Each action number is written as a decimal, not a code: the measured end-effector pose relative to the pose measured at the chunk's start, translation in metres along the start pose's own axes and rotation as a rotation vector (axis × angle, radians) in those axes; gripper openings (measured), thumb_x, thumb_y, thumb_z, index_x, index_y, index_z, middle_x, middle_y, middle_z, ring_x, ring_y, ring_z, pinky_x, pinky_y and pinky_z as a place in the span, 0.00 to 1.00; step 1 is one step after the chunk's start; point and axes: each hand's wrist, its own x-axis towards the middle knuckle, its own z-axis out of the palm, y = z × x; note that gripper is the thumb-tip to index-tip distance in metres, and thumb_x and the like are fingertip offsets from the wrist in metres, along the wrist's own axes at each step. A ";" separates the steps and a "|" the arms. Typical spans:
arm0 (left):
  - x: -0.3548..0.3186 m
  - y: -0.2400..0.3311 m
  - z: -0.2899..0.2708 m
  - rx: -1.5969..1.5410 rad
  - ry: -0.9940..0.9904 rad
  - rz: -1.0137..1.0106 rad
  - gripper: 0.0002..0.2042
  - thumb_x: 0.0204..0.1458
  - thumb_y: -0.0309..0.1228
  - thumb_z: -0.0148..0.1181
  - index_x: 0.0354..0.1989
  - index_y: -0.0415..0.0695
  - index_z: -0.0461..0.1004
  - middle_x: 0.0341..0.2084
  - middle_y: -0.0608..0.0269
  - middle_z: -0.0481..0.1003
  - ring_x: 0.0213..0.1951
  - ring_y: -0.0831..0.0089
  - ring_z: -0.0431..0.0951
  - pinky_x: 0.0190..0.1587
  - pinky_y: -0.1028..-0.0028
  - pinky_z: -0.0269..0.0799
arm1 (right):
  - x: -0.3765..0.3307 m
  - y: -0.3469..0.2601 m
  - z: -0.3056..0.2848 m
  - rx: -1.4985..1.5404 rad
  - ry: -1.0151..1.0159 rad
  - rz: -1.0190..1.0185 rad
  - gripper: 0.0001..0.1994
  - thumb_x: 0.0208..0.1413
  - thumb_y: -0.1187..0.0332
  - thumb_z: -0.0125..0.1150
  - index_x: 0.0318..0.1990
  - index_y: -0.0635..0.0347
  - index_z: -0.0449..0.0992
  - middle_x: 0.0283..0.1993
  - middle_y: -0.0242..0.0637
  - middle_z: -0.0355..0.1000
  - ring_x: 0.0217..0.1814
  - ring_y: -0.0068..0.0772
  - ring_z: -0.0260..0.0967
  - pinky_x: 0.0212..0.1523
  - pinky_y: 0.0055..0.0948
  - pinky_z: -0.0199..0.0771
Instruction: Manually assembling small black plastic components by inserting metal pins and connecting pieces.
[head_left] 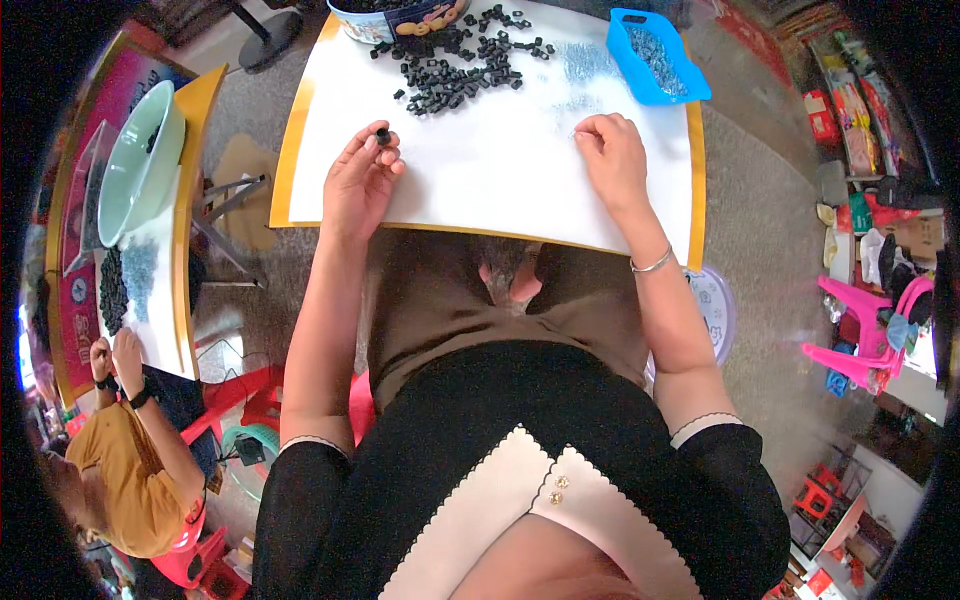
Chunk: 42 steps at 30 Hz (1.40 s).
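Over the white-topped table [480, 195], my left hand [362, 180] pinches a small black hollow plastic piece [382, 135] between thumb and fingertips. My right hand [612, 160] is closed in a pinch to the right, thumb against forefinger. Whatever those fingertips hold, if anything, is too small to make out. Beyond my left hand lies a loose heap of small black plastic pieces [455, 80]. Tiny silvery-blue metal parts [580, 65] are scattered on the tabletop just past my right hand.
A blue scoop-shaped tray [620, 60] of tiny metal parts sits at the far right corner. A round tin [400, 20] of black pieces stands at the far edge. Leftward, a co-worker [140, 450] sits at another table with a pale green basin [145, 165]. Pink stool [860, 335] stands right.
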 end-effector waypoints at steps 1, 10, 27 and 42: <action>0.000 0.000 0.000 0.005 0.000 0.002 0.13 0.57 0.25 0.48 0.49 0.32 0.65 0.34 0.53 0.71 0.30 0.75 0.71 0.36 0.75 0.73 | -0.001 0.000 -0.002 -0.009 0.017 -0.015 0.03 0.45 0.70 0.57 0.26 0.59 0.74 0.28 0.40 0.69 0.35 0.43 0.64 0.39 0.38 0.65; 0.002 0.003 -0.004 0.047 0.005 -0.014 0.13 0.57 0.25 0.48 0.49 0.32 0.65 0.35 0.53 0.71 0.31 0.75 0.73 0.36 0.76 0.75 | -0.007 0.002 -0.008 0.095 -0.074 0.071 0.05 0.46 0.70 0.58 0.30 0.59 0.76 0.31 0.39 0.70 0.39 0.42 0.66 0.42 0.37 0.66; -0.033 -0.004 0.043 0.092 0.024 -0.114 0.13 0.57 0.26 0.48 0.49 0.32 0.67 0.33 0.57 0.72 0.31 0.76 0.74 0.38 0.76 0.74 | -0.005 -0.015 -0.012 0.578 -0.112 0.288 0.06 0.53 0.70 0.54 0.35 0.62 0.72 0.31 0.31 0.71 0.31 0.21 0.65 0.34 0.20 0.66; -0.042 -0.024 0.041 0.001 0.044 -0.205 0.13 0.56 0.26 0.51 0.48 0.33 0.68 0.33 0.59 0.72 0.30 0.77 0.73 0.39 0.76 0.75 | -0.005 -0.127 0.013 0.919 -0.371 0.232 0.06 0.49 0.77 0.59 0.36 0.65 0.75 0.34 0.28 0.70 0.33 0.17 0.63 0.35 0.17 0.65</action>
